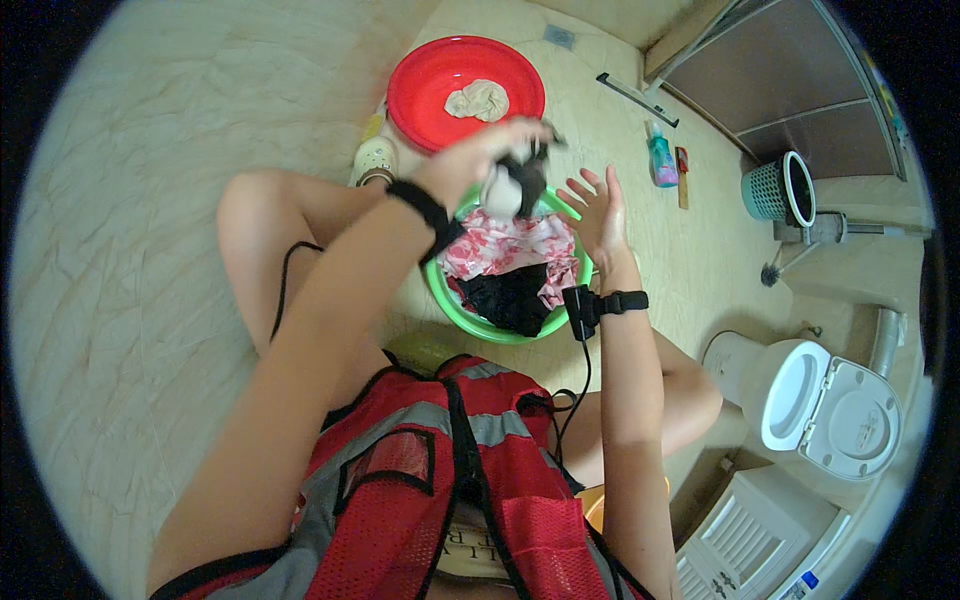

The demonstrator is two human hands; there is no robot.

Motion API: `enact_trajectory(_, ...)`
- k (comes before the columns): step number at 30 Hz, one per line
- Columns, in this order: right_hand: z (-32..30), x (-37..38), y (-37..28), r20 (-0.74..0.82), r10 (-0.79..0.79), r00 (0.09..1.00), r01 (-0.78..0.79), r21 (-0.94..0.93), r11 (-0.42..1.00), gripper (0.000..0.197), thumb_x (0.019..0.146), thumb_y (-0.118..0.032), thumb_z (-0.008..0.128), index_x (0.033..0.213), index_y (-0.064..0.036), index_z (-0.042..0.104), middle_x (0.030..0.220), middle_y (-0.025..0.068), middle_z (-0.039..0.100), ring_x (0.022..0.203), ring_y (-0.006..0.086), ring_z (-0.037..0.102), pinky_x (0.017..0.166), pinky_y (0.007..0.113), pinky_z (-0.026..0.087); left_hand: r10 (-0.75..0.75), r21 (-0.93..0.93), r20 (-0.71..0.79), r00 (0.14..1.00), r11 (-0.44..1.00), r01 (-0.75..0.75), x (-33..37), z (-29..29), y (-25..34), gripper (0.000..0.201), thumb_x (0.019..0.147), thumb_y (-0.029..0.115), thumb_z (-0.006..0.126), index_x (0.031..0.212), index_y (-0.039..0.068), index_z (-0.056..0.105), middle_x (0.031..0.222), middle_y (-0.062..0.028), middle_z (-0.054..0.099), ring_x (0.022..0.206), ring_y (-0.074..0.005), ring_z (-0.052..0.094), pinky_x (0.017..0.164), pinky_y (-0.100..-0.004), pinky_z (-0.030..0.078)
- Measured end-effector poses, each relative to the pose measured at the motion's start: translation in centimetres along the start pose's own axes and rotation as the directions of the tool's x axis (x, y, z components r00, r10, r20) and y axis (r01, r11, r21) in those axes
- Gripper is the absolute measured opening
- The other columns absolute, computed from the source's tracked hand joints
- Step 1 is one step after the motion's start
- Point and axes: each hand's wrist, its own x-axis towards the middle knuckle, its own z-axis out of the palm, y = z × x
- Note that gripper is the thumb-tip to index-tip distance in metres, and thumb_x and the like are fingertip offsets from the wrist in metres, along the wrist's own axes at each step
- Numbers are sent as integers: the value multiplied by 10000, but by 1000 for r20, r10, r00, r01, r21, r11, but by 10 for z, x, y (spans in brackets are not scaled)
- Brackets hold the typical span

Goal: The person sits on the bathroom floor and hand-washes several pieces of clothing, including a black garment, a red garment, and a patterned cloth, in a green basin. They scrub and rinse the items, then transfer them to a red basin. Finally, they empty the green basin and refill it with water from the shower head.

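My left hand [495, 148] is closed on a small dark-and-white cloth [527, 185], held up over the far part of a green basin [442, 292]. The cloth dangles below my fingers and is smeared by motion, so its exact kind cannot be made out. To the right, my right hand [602, 218] is raised at the basin's rim with its fingers spread, holding nothing. Inside the basin lie a pink-and-white patterned garment [505, 244] and a black lacy garment [508, 298]. Beyond it stands a red basin [415, 90] with a cream cloth [478, 100] in it.
Along the right lie a bottle with bluish liquid [661, 160] and a wooden-handled brush [682, 180]. A teal basket [765, 190], a toilet [792, 395] and a white cabinet [765, 520] stand farther right. A drain [559, 37] sits in the tiled floor at the back.
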Motion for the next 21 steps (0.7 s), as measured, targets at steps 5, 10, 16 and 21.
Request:
enact_trajectory(5,-39,-1,13,-55,73,996,-78,-106,991,803,835,-584,408,1351,7,236,1341,205,334,1149,297,423,984,446,283,481,147,-346,805,876,-460,19,-15,76,655,760,394,627,1200,20,317,1103,-148,486,1017,-252,506,843,-410,450)
enact_trajectory(10,-69,21,47,-193,155,969,-213,-331,919,573,863,-407,461,1260,-7,358,1220,176,463,1060,269,495,901,401,377,587,640,-311,747,711,-292,59,-56,-13,808,737,379,624,1332,-13,245,1229,-233,461,1082,-312,508,895,-369,418)
enact_trajectory(16,-87,25,98,-198,48,979,-170,-663,729,317,805,-260,580,958,17,600,876,108,648,739,205,607,679,322,463,118,983,-126,985,151,107,48,-99,-165,864,616,343,741,1321,55,334,1304,-234,373,1190,-337,395,984,-411,327)
enact_trajectory(21,-115,38,150,-16,52,999,-35,-920,390,316,709,-300,640,847,-16,650,863,192,642,765,313,625,698,386,477,219,965,-77,973,-231,128,22,-108,-212,920,593,328,750,1342,78,277,1386,-212,230,1261,-393,264,1040,-464,226)
